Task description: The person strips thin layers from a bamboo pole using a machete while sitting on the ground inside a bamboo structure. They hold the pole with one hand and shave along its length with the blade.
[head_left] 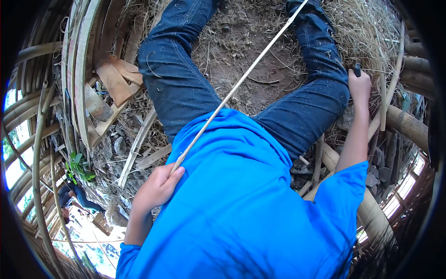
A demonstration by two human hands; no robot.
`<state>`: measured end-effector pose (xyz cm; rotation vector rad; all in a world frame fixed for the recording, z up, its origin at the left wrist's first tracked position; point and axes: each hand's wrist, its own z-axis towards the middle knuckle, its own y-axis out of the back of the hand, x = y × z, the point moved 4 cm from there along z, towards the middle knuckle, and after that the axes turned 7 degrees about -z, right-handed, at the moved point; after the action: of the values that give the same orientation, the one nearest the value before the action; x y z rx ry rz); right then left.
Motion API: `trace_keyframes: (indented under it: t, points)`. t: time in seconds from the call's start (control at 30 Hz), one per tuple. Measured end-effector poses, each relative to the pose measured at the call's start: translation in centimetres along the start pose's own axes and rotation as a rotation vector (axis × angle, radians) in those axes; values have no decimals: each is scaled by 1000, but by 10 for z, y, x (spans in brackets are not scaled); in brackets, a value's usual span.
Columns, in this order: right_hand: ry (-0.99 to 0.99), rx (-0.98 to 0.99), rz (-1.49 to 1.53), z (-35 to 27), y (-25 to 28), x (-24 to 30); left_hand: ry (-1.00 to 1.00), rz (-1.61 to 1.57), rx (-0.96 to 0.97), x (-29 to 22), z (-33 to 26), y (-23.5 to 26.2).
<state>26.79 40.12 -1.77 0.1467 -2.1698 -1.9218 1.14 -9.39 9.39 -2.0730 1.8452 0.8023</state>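
My left grip [157,187] pinches a stick [241,79], seemingly slimmed; upper right, my right grip [360,86] clasps a dark handle [357,69]. Smoothing may remain.

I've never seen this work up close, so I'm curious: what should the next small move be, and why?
Perhaps bring the right hand, with its small dark object, in toward the long thin stick: the left hand holds the stick over the blue shirt, while the right hand is out beside the right knee.
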Motion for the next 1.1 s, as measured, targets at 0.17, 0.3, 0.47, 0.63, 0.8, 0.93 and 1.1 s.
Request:
trace_keyframes:
  t: [0.17,0.3,0.47,0.63,0.8,0.93,1.1]
  points:
    - [137,-26,360,-59,-8,73,98,-8,-13,4,-20,25]
    - [149,10,528,-91,-9,107,-2,-57,12,4,-37,36]
    - [164,50,742,-127,-7,125,-144,-63,-133,-10,-31,33]
    - [351,129,785,-180,15,146,-315,96,-293,-43,-8,24]
    - [360,277,737,-221,30,162,-424,323,-401,-83,27,-3]
    - [391,158,590,-221,41,157,-535,425,-386,-108,40,-18]
    - [443,-77,405,-206,52,137,-564,506,-359,-130,36,-28]
